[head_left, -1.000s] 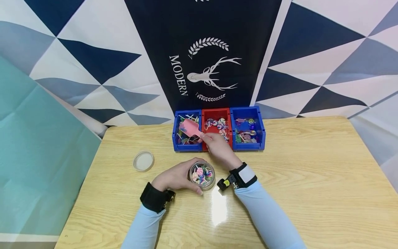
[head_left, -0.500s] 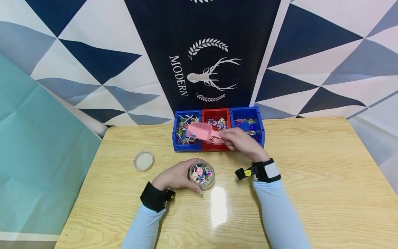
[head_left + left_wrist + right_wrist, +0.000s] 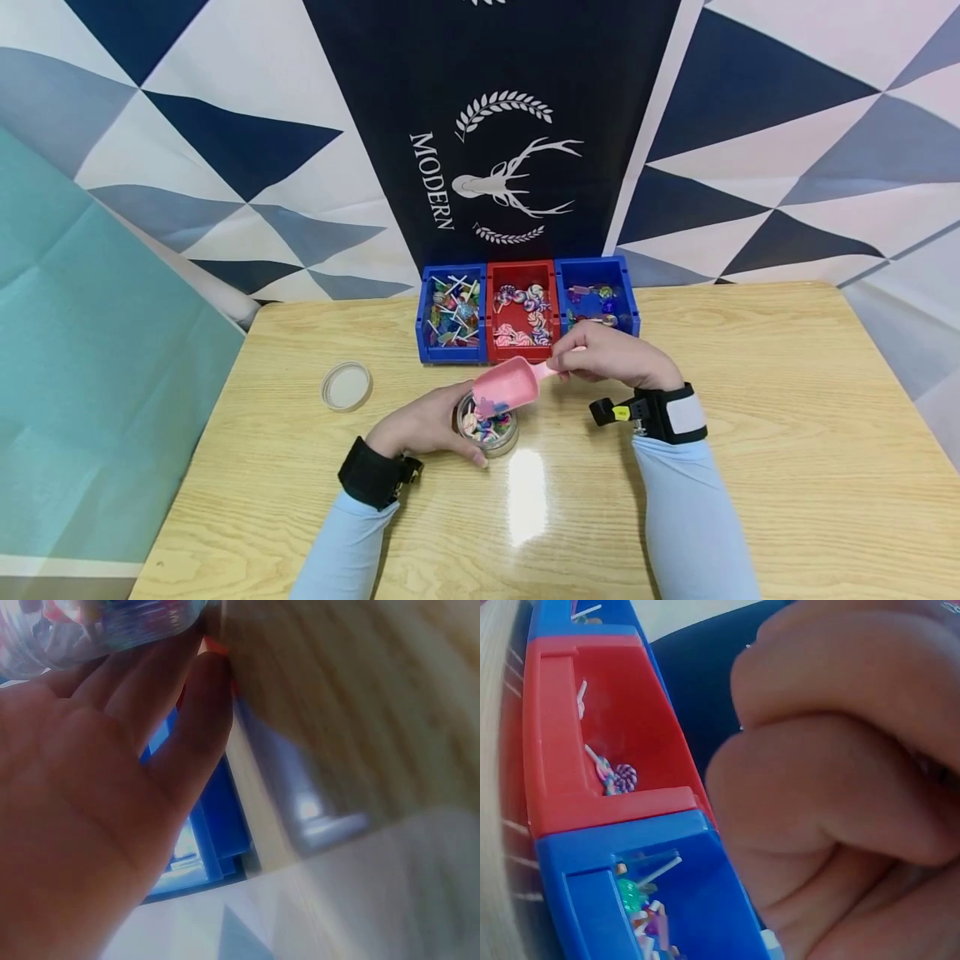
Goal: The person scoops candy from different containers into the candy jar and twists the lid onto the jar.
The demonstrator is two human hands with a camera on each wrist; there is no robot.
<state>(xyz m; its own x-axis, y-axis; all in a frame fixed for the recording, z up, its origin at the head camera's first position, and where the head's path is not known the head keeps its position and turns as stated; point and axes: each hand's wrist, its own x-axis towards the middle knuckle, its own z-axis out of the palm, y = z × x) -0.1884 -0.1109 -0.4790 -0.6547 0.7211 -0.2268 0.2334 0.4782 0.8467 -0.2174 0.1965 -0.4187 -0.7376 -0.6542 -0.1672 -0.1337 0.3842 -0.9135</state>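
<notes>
Tipping step judged in hand: right hand (image 3: pixel 611 357) pinches small pink plastic scoop (image 3: pixel 510 386) over round clear plastic jar of lollipop candies (image 3: pixel 487 423), gripped by left hand (image 3: pixel 420 425) at frame centre; next, a steeper tilt seems needed.

So the jar (image 3: pixel 487 425) sits on the table (image 3: pixel 750 467): lid (image 3: pixel 347 387) off to its left, three bins (image 3: pixel 527 310) right behind it, scoop (image 3: pixel 508 386) over its mouth.
</notes>
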